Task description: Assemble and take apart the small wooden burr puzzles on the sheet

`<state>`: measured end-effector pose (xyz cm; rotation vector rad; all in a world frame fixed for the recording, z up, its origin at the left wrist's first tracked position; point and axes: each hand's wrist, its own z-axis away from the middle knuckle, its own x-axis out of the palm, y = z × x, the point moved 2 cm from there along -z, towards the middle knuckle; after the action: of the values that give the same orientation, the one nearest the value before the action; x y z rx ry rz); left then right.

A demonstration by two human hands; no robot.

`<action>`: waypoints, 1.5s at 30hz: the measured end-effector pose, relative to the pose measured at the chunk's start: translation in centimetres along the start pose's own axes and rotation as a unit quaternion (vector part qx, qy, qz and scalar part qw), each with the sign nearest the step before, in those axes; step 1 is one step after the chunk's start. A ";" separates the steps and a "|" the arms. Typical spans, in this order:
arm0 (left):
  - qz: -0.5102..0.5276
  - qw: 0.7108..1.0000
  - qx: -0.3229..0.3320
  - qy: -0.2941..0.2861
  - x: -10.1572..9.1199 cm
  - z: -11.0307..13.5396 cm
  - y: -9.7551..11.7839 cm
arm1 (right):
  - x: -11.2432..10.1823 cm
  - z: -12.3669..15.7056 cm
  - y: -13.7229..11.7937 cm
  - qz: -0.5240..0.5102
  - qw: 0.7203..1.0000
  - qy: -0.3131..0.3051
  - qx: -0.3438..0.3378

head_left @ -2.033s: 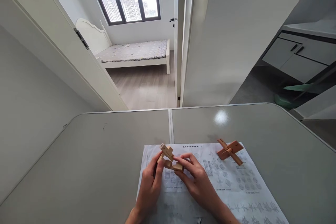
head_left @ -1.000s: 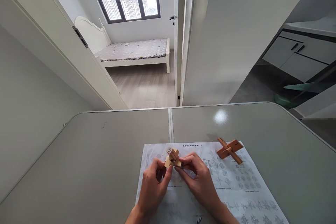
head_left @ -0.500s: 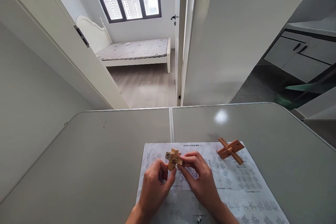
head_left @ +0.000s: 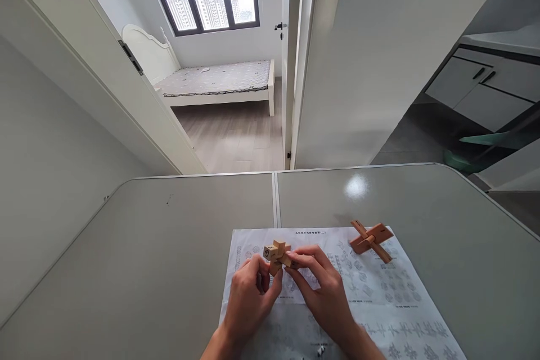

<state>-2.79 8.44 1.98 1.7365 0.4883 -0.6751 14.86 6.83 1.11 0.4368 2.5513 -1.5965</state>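
Note:
A pale wooden burr puzzle [head_left: 277,254] of interlocking blocks is held between both hands, just above a printed sheet [head_left: 295,320]. My left hand [head_left: 253,289] pinches its lower left part with thumb and fingers. On the other side, my right hand [head_left: 320,281] grips a block end at the right of the puzzle. A dark mark shows on the block facing left. The fingertips hide parts of the joints. Further right, a reddish-brown wooden interlocking puzzle [head_left: 371,241] lies across the sheet's upper right corner, touched by neither hand.
The sheet with printed diagrams lies on a grey table [head_left: 126,270] with a seam [head_left: 276,202] down its middle. A small black-and-white bit [head_left: 321,350] lies near the sheet's lower edge. Beyond are a doorway, a bed [head_left: 219,80] and cabinets [head_left: 485,81].
The pale puzzle has turned slightly, and its marked left block has shifted a little to the left. Both hands keep their grip in nearly the same place.

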 end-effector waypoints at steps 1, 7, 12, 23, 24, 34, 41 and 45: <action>-0.001 1.000 0.000 0.001 0.0 0.0 0.0 | 0.0 0.0 0.0 0.001 1.000 0.000 0.000; 0.011 1.000 -0.011 -0.012 0.0 -0.1 0.1 | -0.1 0.1 0.0 0.003 1.000 0.001 0.002; 0.020 0.999 -0.020 -0.019 0.0 0.0 0.0 | -0.1 0.0 -0.1 -0.001 1.000 0.006 0.005; -0.017 1.000 0.006 -0.006 0.0 0.0 0.2 | 0.1 0.0 -0.6 0.011 1.000 0.003 -0.025; -0.018 1.000 0.008 -0.007 0.0 0.0 0.2 | 0.1 0.0 -0.6 0.011 1.000 0.002 -0.025; -0.026 1.000 0.008 -0.014 0.0 0.1 0.1 | 0.0 0.1 -0.3 -0.007 1.000 -0.010 -0.019; -0.006 1.000 0.004 -0.028 -0.2 -0.1 0.5 | 0.0 0.0 -0.3 -0.031 0.999 -0.007 0.003; 0.007 0.999 -0.013 -0.047 -0.2 0.1 0.3 | 0.0 -0.2 -0.2 -0.071 0.996 0.005 0.046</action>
<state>-2.76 8.33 2.27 1.6746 0.4186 -0.7342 14.81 6.87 1.39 0.2778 2.5762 -1.7679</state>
